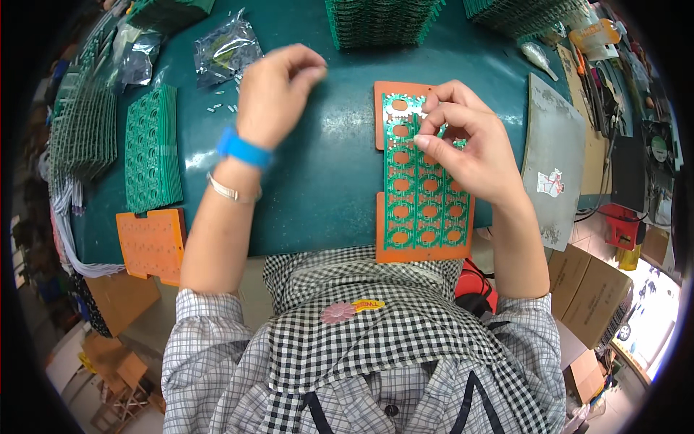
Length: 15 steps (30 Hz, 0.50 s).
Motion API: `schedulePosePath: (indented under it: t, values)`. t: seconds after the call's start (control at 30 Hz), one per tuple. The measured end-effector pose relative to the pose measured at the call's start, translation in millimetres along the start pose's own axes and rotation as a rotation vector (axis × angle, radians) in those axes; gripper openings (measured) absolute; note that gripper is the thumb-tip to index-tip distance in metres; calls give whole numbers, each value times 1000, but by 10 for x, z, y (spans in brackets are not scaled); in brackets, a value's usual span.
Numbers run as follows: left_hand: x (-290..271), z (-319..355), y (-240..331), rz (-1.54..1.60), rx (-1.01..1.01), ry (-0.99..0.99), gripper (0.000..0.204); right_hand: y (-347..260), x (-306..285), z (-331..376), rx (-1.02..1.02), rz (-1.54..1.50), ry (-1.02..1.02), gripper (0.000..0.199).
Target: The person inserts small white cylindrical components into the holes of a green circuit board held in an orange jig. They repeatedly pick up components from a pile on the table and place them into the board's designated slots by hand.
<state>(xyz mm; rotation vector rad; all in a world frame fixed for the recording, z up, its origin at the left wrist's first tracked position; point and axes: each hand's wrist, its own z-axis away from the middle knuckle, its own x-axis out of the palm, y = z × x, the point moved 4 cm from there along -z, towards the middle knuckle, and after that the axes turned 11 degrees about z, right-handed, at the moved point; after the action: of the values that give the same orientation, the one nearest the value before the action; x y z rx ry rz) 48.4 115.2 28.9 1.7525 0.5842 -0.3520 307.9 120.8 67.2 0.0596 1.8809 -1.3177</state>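
Note:
My right hand [470, 145] is over a green circuit board panel [414, 173] with rows of oval cut-outs. Thumb and index finger are pinched close above the panel's upper part; a tiny pale piece may sit at their tips, too small to name. That panel rests on an orange fixture plate [426, 253] at the table's near edge. My left hand [278, 90], slightly blurred, is raised over the table with fingers curled toward the thumb; anything between them cannot be made out. Small pale parts [219, 105] lie scattered beside it, below a clear plastic bag [228, 50].
At the left, a stack of green panels [152, 148] stands behind a second orange plate [152, 246]. More panel stacks [383, 22] line the table's far side. A grey metal sheet [553, 159] lies at the right, near hand tools [596, 79]. Cardboard boxes [589, 293] stand below right.

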Motion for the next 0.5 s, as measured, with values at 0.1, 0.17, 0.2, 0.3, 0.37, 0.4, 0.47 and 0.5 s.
schedulePosePath:
  t: [0.1,0.17,0.2,0.3,0.37,0.4,0.47,0.5]
  values:
    - [-20,-300,-268,-222,86,-51,15,155,41,-27,30,70,-40,7]
    - [41,-357,-384,-280,55,-119,16,211,92,-43,76,37,-73,7]
    - [60,-357,-385,-317,94,-111,16,223,100,-40,89,47,-92,6]
    - [96,-324,-359,-400,209,-72,16,243,123,-25,94,73,-132,5]
    - [93,-257,-312,-419,283,-35,16,242,136,-17,55,89,-135,5]
    - [77,-226,-297,-362,207,-40,15,237,144,-17,33,102,-139,5]
    - [44,-165,-193,-244,58,-54,13,233,154,-8,-5,130,-142,6]
    - [16,-121,-114,-177,2,-54,12,240,165,-5,-37,138,-122,5]
